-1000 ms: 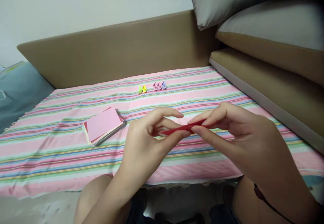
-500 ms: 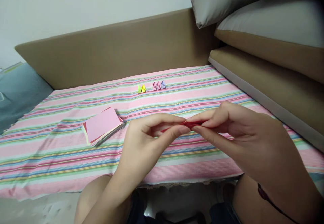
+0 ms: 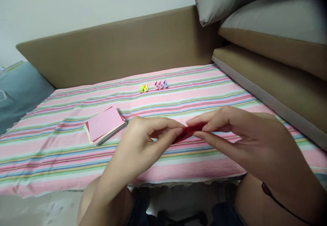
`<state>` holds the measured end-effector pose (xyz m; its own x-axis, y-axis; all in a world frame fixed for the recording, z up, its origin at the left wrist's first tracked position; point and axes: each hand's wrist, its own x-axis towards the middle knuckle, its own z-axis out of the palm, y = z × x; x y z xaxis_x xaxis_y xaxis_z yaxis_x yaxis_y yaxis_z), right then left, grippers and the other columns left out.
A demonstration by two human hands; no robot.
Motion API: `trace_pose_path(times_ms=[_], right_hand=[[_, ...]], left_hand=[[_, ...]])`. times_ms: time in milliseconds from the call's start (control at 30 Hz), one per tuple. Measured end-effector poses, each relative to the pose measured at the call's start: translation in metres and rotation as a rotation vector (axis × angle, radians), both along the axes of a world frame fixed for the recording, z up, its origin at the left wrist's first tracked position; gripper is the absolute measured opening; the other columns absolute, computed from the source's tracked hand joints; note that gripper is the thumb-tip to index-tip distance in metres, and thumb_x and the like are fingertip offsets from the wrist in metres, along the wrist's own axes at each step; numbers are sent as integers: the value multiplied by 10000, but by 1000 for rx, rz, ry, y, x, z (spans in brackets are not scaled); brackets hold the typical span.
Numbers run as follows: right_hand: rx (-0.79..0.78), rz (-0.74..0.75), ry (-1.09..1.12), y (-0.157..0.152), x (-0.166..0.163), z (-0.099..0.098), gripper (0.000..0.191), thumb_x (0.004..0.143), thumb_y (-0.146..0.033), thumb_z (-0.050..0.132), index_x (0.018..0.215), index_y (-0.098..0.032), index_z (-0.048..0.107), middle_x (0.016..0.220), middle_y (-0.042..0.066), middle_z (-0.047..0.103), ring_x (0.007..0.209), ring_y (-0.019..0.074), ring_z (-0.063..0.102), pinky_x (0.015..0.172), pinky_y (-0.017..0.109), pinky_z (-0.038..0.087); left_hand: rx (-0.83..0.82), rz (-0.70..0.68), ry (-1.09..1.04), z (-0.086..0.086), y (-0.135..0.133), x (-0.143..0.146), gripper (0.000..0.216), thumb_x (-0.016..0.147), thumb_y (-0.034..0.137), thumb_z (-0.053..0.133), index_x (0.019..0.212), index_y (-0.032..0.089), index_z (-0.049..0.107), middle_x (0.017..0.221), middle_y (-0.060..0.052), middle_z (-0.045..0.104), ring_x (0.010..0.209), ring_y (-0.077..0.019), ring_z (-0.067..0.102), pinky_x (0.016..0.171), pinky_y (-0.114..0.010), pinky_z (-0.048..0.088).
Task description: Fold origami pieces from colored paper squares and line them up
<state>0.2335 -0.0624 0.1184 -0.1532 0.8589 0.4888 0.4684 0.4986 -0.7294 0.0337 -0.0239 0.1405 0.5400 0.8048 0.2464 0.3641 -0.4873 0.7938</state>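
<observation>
Head view shows the red paper [image 3: 189,130] held above the striped cloth [image 3: 199,166], directly between the two hands. Its long axis runs side to side, the right end higher in view. The left hand [image 3: 146,142] pinches the left part between thumb and fingers; the right hand [image 3: 251,144] pinches the right part. Neither is nearer: both touch it. The stack [image 3: 105,125] lies apart, beyond the left hand.

Single view, worn at head height, facing forward and down. Fingers [image 3: 166,122] close by, mid-frame; striped cloth [image 3: 68,161] extends beyond, toward wall [image 3: 63,8] at upper left. Upper-right corner dark, possibly lens edge.
</observation>
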Motion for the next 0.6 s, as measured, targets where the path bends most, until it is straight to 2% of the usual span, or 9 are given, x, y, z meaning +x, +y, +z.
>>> trace_pose_path(times_ms=[167,400,600], right_hand=[[-33,-20,42,2,0,-2,116,793,-207,676,738,-233,577,888,-12,736,839,176,709,683,255,579],[-84,-47,99,7,-4,0,166,787,-208,683,680,-245,562,785,-4,710,805,204,708,691,312,587],[-77,-40,119,8,-3,-3,144,788,-189,679,702,-245,578,781,-12,704,766,178,693,675,293,580]], left_hand=[[68,66,36,-4,-1,2,162,843,182,594,733,158,710,660,7,706,583,-108,618,522,-186,459],[3,113,19,-6,-1,6,164,833,236,604,751,164,726,685,-15,714,533,-105,577,439,-183,396],[-167,40,-23,-6,4,7,175,852,217,575,761,143,706,721,-37,714,626,-132,631,524,-194,466]])
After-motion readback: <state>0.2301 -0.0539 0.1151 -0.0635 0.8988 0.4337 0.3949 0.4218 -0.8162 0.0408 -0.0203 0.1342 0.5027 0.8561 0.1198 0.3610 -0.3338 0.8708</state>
